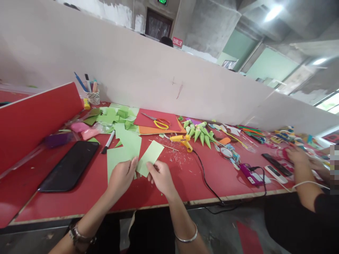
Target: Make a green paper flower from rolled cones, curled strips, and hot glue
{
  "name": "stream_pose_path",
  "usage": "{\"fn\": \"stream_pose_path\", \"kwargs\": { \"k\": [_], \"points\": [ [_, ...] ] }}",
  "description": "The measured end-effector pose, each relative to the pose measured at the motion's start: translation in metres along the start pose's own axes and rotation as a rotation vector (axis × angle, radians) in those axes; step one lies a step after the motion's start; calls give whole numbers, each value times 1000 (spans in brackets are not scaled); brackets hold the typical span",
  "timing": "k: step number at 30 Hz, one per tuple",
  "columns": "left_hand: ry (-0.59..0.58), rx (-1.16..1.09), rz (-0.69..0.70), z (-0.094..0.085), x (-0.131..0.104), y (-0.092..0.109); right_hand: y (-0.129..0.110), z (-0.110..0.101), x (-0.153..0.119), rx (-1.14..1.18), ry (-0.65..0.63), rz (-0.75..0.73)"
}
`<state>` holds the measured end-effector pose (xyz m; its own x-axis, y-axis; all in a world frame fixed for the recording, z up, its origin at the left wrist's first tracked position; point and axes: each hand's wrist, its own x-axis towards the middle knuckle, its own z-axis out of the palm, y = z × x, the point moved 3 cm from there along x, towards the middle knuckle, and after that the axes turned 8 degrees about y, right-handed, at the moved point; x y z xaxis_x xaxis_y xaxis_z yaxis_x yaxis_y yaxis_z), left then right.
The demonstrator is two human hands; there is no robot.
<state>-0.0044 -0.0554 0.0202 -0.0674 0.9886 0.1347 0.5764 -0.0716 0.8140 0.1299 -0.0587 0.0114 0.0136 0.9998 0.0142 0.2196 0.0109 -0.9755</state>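
Note:
My right hand pinches a small light green paper rectangle between thumb and fingers, tilted above the red table. Beside it, my left hand is closed, thumb against the fingers, at the edge of a larger green paper sheet. How much of that sheet is inside the fingers is hidden. Another green paper piece overlaps it at the back. A marker pen lies left of the sheets. Behind my hands rests a yellow glue gun, its black cord running off the table's front edge.
A black tablet-like slab lies left. At the back are green paper scraps, yellow-handled scissors on red paper, and green paper cones. A purple power strip sits right, near a co-worker's hand.

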Motion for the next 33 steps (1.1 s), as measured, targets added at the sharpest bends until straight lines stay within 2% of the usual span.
{"fn": "stream_pose_path", "kwargs": {
  "k": [5, 6, 9, 12, 15, 18, 22, 25, 29, 33],
  "points": [
    [95, -321, -95, -19, 8, -16, -5, -5, 7, 95, 30, 43],
    [121, -340, -106, -25, 9, -19, -7, -7, 10, 96, 41, 40],
    [98, -341, -132, -37, 11, -30, -11, -13, 23, 42, 35, 17],
    [50, -307, -145, -39, 7, -39, -17, -10, 46, -65, -18, -52],
    [3, -244, -160, -35, 0, -48, -24, 3, 81, -144, -85, -67],
    [-17, -169, -152, -35, -6, -56, -29, 24, 130, -187, -103, -71],
    [-16, -94, -96, -50, -6, -62, -32, 58, 198, -212, -78, -47],
    [27, -72, -41, -66, -4, -59, -33, 83, 232, -246, -64, -39],
    [37, -47, 11, -78, -8, -49, -32, 103, 249, -287, -59, -37],
    [29, -13, 46, -80, -13, -40, -34, 98, 242, -281, -38, -73]
  ]
}}
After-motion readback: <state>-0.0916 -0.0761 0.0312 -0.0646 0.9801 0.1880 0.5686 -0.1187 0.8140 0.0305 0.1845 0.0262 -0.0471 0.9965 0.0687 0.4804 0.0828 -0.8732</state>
